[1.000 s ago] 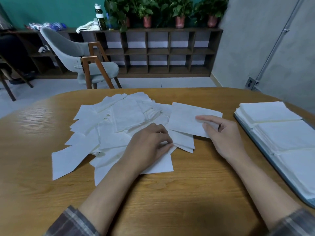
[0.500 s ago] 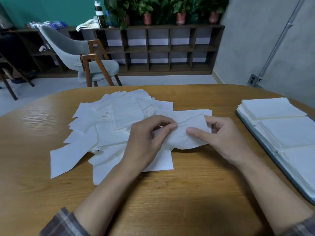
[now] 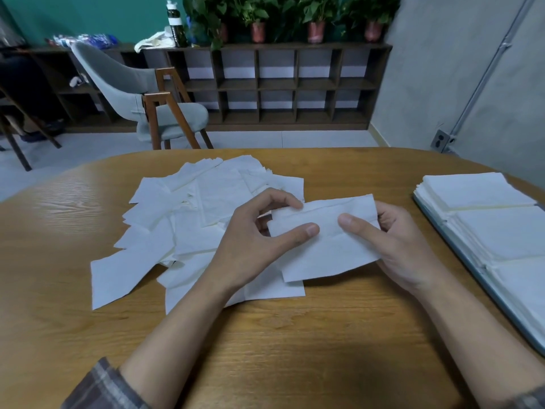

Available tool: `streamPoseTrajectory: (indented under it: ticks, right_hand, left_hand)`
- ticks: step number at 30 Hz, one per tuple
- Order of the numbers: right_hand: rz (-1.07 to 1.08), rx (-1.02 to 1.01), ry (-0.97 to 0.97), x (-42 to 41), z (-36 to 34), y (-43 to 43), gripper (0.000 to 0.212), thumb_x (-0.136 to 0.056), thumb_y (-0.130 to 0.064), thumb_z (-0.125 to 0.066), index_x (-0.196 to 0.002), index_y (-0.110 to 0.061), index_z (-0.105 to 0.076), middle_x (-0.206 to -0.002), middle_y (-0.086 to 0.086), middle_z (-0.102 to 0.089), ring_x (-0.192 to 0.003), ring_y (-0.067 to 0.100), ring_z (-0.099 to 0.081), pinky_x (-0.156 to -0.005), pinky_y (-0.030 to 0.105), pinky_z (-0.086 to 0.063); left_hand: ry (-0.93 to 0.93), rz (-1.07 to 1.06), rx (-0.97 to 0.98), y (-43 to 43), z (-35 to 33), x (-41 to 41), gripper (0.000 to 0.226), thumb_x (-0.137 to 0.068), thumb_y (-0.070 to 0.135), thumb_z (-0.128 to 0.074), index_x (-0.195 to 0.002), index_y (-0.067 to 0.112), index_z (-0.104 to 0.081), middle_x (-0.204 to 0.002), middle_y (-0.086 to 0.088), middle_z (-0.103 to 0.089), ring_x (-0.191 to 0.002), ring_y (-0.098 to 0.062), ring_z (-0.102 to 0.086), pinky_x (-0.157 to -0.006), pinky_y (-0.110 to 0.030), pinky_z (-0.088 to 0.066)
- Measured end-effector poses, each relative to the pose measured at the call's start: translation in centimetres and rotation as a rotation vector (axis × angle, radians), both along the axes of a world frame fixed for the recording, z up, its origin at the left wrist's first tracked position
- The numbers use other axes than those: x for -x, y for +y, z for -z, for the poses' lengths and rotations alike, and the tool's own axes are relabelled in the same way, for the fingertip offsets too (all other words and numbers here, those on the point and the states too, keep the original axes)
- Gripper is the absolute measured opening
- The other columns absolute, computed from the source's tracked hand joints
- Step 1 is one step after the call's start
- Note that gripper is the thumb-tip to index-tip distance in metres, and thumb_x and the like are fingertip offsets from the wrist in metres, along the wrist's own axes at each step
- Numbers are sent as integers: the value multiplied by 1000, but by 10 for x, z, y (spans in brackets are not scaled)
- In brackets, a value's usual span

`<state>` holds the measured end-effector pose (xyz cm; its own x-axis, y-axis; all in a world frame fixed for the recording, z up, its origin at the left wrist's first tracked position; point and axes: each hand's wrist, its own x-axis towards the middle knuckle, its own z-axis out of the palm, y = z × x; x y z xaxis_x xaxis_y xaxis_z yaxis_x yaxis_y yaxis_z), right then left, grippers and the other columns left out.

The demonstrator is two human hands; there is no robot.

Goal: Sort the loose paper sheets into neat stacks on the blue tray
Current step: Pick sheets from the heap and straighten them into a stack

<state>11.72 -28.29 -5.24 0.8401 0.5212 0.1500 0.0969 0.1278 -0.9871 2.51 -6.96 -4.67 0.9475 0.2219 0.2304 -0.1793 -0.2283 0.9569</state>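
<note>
**Both hands hold one sheet above the pile's right edge**

The left hand (image 3: 253,240) and the right hand (image 3: 395,240) hold a single white paper sheet (image 3: 324,252) between them, lifted just above the counter (image 3: 265,349). The left hand pinches the sheet's left end: its thumb lies on the top face and its forefinger curls over the far edge. The right hand grips the right end, with its thumb pressed on top near the middle and its other fingers tucked behind the right edge. The two thumbs nearly meet. The sheet is creased along its far side and tilts a little, with its near corner hanging over the pile.

The loose pile (image 3: 191,219) of white sheets lies spread on the counter to the left of and beneath the held sheet, overlapping at many angles. The left wrist passes over its near right corner.

The blue tray (image 3: 498,302) sits at the counter's right edge, well apart from both hands. It carries neat stacks (image 3: 501,231) of white sheets in a row from far to near.

Beyond the counter stand a grey chair (image 3: 141,93) and a low dark shelf (image 3: 277,84) topped with potted plants (image 3: 259,16).
</note>
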Motion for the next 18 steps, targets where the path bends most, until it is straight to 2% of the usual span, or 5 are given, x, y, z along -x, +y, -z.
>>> streamPoseTrajectory:
  ticks: [3,8,11,15,18]
  right_hand:
    - [28,32,-23,-1,2,1,29,-88,-25,-71,-111,-7,-76,-106,11,-80,-95,23,-77,-78,27,-61]
    - [60,69,-45,1,1,1,23,-91,-23,-72,-110,-11,-77,-103,5,-81,-95,19,-78,-75,24,-61]
    - [59,106,-59,1,0,1,24,-90,-20,-73,-114,-13,-75,-106,3,-81,-99,20,-78,-76,25,-60]
    - [-50,78,-49,0,-2,0,51,-86,-12,-78,-128,-31,-57,-112,8,-77,-100,23,-76,-79,30,-62]
    - [15,213,-223,-2,1,0,29,-93,-2,-74,-111,-24,-75,-108,-7,-77,-101,8,-71,-85,19,-53]
  left_hand:
    - [22,5,15,-2,0,0,30,-78,28,-91,-104,24,-75,-107,7,-77,-99,-12,-74,-79,-29,-60]
    - [29,-59,-31,-3,2,-1,16,-84,27,-88,-96,24,-79,-100,13,-78,-87,-5,-71,-63,-14,-48]
    - [7,-125,-66,-1,5,-3,8,-87,24,-86,-89,24,-79,-90,16,-76,-62,-1,-52,-59,-12,-38]
    - [-2,-171,-92,4,8,-7,8,-89,26,-84,-88,26,-77,-87,14,-72,-67,-5,-46,-60,-14,-37]
    - [-57,-227,-211,1,12,-5,14,-91,26,-83,-98,30,-71,-92,23,-69,-78,-3,-58,-68,-12,-44]
